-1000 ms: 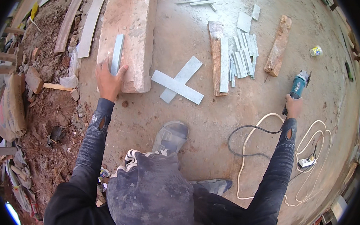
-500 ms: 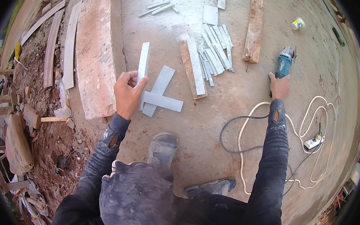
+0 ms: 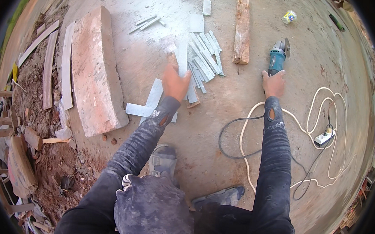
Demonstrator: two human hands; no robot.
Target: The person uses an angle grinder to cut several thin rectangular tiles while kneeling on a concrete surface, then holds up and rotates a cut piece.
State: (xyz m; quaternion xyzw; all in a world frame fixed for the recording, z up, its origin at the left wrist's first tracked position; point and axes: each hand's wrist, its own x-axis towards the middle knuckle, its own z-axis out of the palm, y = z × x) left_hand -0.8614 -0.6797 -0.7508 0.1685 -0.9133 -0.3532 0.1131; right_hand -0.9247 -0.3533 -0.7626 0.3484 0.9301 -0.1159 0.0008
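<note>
My left hand is closed on a thin grey tile strip, above the short wooden board. Another grey strip shows beside my fingers on that board; whether the two strips touch, I cannot tell. My right hand grips the rear of a teal angle grinder, whose disc points away from me. To the left of my left wrist, two grey tile pieces lie crossed on the ground, partly hidden by my sleeve. Several narrow cut strips are heaped just right of the board.
A long concrete block lies at left, with long strips beyond it. A wooden beam and a cup are farther off. Cream cable loops at right near a socket strip. My sandalled feet are close by.
My left hand has moved right and away from me, carrying the strip from above the crossed pieces to the wooden board. The right hand still holds the grinder; the view has shifted somewhat.
</note>
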